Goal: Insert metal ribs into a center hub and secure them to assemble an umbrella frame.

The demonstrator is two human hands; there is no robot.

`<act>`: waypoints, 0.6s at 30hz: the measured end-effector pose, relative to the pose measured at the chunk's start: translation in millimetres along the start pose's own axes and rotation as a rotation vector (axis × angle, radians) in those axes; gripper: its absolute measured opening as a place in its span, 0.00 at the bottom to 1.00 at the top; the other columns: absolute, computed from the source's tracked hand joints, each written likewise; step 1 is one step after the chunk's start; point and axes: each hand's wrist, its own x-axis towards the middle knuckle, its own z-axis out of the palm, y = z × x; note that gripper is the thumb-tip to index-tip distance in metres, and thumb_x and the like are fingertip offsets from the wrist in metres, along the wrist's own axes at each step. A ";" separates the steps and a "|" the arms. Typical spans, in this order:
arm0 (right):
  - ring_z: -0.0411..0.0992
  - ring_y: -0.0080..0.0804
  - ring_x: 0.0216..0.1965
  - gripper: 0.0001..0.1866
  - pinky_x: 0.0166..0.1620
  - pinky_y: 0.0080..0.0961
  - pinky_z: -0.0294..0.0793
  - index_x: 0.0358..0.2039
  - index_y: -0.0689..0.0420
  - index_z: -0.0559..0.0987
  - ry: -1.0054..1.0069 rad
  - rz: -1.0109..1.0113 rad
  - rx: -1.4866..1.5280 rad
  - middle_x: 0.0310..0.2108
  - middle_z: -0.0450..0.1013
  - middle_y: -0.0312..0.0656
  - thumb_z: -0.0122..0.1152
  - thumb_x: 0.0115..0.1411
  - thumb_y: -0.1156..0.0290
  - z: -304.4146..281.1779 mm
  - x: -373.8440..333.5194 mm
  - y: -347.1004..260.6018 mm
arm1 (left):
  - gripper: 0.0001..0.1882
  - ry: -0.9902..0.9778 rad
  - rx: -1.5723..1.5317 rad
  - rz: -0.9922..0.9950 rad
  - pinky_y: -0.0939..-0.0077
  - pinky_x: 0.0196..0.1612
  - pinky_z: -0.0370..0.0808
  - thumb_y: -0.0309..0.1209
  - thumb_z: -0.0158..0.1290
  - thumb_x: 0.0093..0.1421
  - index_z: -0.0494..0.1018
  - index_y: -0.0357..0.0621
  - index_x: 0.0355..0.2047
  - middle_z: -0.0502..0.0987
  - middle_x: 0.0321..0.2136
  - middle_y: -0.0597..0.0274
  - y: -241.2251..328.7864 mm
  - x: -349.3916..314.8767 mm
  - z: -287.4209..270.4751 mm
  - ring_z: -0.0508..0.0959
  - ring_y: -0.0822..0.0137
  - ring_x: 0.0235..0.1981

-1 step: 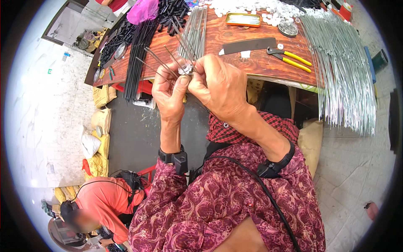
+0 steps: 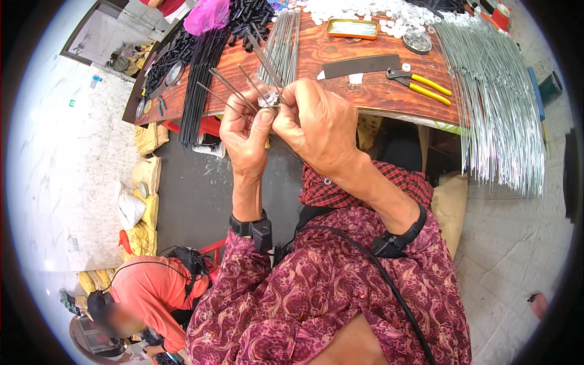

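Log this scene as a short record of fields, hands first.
left hand: holding several thin rods, splayed upward
right hand: fingers pinched where rods run in; exact grip partly hidden
between hands: small clear piece
table: reddish wood grain
tool: pliers with yellow handles, lying beyond the right hand
table left: bundle of black rods
table right: bundle of silvery rods, overhanging the near edge
nearby: co-worker in a coral top, lower left
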 end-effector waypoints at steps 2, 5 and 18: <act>0.74 0.41 0.21 0.09 0.24 0.34 0.72 0.27 0.57 0.72 0.024 -0.016 -0.007 0.22 0.73 0.41 0.64 0.47 0.75 2.1 -0.1 0.0 | 0.17 0.010 0.015 0.007 0.76 0.49 0.73 0.24 0.58 0.59 0.69 0.33 0.46 0.77 0.43 0.53 0.3 -0.4 -0.8 0.77 0.70 0.43; 0.74 0.41 0.23 0.10 0.25 0.36 0.72 0.26 0.56 0.70 0.039 -0.012 0.055 0.22 0.72 0.41 0.64 0.47 0.72 5.4 -0.5 0.6 | 0.16 0.036 0.034 -0.001 0.78 0.48 0.74 0.24 0.58 0.58 0.70 0.33 0.46 0.78 0.42 0.54 1.5 -0.3 -5.0 0.77 0.72 0.41; 0.75 0.44 0.24 0.07 0.26 0.38 0.73 0.28 0.58 0.72 -0.149 0.096 0.193 0.24 0.74 0.43 0.62 0.53 0.72 -6.0 2.9 -0.9 | 0.17 0.065 -0.019 -0.031 0.75 0.47 0.75 0.20 0.60 0.55 0.71 0.31 0.45 0.79 0.41 0.52 0.6 3.0 -11.5 0.78 0.70 0.40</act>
